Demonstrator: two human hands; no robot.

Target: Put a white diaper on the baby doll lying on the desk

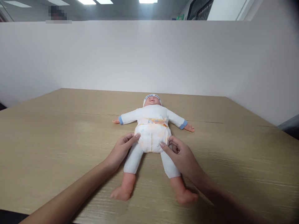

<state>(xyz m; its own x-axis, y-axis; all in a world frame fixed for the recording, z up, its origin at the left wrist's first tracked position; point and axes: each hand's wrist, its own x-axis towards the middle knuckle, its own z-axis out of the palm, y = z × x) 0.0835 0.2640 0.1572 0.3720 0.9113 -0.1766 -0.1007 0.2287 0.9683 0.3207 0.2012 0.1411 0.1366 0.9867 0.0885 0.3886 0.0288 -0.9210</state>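
Note:
A baby doll point(153, 111) in a white suit with blue cuffs and a printed cap lies on its back, arms spread, feet toward me. Around its hips is a white diaper point(153, 137) with a coloured print at the waist and a yellow line down the front. At the diaper's left leg edge, my left hand point(122, 147) pinches it with the thumb on top, its other fingers partly hidden. On the opposite side my right hand point(181, 154) has curled fingers at the diaper's edge and its thumb against the front.
The doll rests on a wide wood-grain table point(70, 140). A white partition point(140, 56) rises behind the table and along its sides. Beyond it, a person's blurred head point(57, 14) shows at upper left, under ceiling lights.

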